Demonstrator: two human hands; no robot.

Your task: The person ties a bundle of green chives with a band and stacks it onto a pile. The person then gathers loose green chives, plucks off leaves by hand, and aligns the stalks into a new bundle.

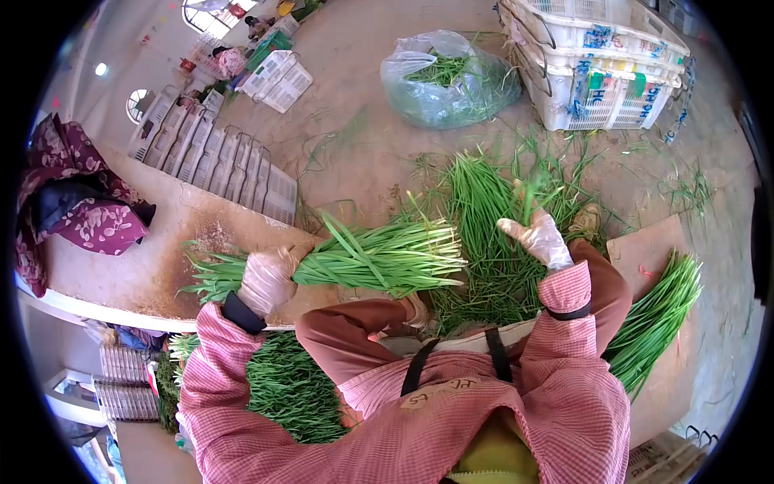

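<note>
Crosswise, a bunch of garlic chives [387, 256] is held over the worn tabletop's [161, 222] end by the gloved left hand [268, 281], its fingers closed around the leafy part. Right of the bunch, the gloved right hand [543, 238] is held over a loose chive heap [477, 198], thumb spread; whether blurred blades are pinched cannot be told. Beyond the bunch, a plastic bag [443, 105] is seen.
</note>
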